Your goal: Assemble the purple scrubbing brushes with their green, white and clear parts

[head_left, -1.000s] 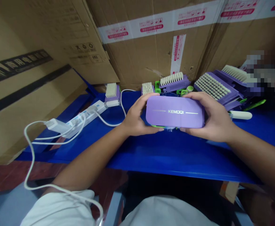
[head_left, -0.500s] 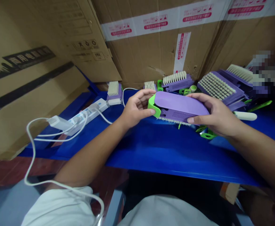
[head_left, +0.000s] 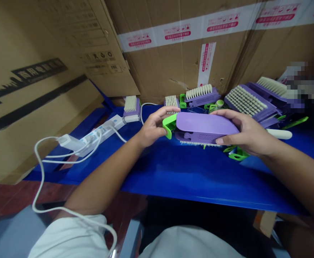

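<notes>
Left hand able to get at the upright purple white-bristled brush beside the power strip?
Likely yes. The left hand sits close to that purple white-bristled brush, with only a thin white cable lying low between them on the blue table; nothing taller blocks the way.

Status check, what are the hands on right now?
Left hand touching the green clip on the brush end. Right hand gripping the purple brush, bristles down. Loose green pieces on the blue table beneath the right hand.
</notes>
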{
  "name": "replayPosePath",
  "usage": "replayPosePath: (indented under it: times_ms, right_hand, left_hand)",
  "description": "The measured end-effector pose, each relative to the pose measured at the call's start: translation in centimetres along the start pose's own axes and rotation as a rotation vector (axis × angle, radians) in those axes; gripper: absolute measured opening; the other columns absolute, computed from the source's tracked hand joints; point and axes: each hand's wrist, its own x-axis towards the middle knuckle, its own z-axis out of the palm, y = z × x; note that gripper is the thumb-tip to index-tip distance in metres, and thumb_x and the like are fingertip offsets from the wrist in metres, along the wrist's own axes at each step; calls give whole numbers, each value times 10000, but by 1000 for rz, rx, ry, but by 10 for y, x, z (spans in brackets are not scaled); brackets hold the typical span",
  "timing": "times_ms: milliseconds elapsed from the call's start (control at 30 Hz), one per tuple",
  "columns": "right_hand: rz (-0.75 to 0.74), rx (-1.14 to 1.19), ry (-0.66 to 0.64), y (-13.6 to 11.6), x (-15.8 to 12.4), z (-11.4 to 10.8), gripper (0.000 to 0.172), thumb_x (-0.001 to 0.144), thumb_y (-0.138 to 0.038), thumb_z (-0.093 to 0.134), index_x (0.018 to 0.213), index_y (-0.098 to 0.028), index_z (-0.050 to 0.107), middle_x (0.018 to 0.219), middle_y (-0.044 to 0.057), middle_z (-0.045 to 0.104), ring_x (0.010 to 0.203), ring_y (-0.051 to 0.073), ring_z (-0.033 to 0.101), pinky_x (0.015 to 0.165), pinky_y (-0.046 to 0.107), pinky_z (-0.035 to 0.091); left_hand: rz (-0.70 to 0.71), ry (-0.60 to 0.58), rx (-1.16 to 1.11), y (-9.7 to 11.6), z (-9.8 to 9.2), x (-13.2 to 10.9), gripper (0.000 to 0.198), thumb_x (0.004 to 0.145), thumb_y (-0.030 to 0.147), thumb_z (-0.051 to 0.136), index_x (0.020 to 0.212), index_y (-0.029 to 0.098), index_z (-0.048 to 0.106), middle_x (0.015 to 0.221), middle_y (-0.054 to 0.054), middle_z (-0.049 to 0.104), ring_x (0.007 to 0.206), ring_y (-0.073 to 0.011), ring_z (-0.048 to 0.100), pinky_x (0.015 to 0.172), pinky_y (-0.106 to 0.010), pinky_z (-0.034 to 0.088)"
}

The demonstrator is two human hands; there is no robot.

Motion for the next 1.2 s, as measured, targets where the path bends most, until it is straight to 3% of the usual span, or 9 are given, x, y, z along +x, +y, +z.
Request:
replayPosePath:
  times_ms: [300, 500, 700, 833, 1033, 1200]
  right_hand:
    - [76, 200, -102, -9, -1, -4, 636, 509, -265, 1030, 1098, -282, 793, 1066, 15, 796, 867, 218, 745, 637, 296, 621]
    - [98, 220, -136, -5, 2, -16, 566, 620, -294, 965, 1150, -276, 767, 1069, 30, 825, 838, 239, 783, 622, 339, 645]
    - [116, 296, -167, -6, 1, -15, 551, 625, -209, 966, 1141, -267, 782, 1039, 25, 834, 799, 216, 780, 581, 299, 633]
    - [149, 280, -170, -5, 0, -14, 599, 614, -277, 980, 1173, -281, 766, 1071, 31, 836, 836, 237, 793, 615, 328, 646]
    - [140, 225, -230, -1, 1, -18, 588, 680, -430, 943, 1219, -291, 752, 1141, 65, 850, 908, 302, 818, 727, 453, 688]
    - [163, 290, -231, 0, 0, -17, 570, 657, -353, 966, 1190, -289, 774, 1104, 53, 852, 872, 274, 806, 695, 404, 671]
  left_hand:
    - [-80, -100, -271, 11, -2, 0, 586, 688, 404, 900, 1239, 254, 765, 1084, -69, 838, 987, -257, 811, 861, -369, 675]
    - [-45, -40, -236, 17, -8, -2, 496, 760, 560, 805, 1131, 237, 736, 1117, -107, 823, 1060, -335, 821, 915, -485, 696]
    - [-13, 109, -203, 16, -13, 1, 462, 749, 514, 825, 1103, 240, 713, 1120, -61, 779, 984, -231, 782, 837, -343, 677]
    - [37, 99, -134, 6, -8, 4, 582, 678, 486, 973, 1100, 235, 659, 1184, -48, 760, 1013, -194, 768, 823, -291, 630]
    - [-34, 88, -136, 6, 3, 3, 612, 678, 496, 1019, 1083, 226, 647, 1146, -48, 769, 977, -181, 759, 824, -292, 606]
    - [-49, 74, -157, 4, 4, 3, 640, 657, 501, 1049, 1083, 216, 667, 1128, -45, 774, 925, -164, 755, 805, -283, 611]
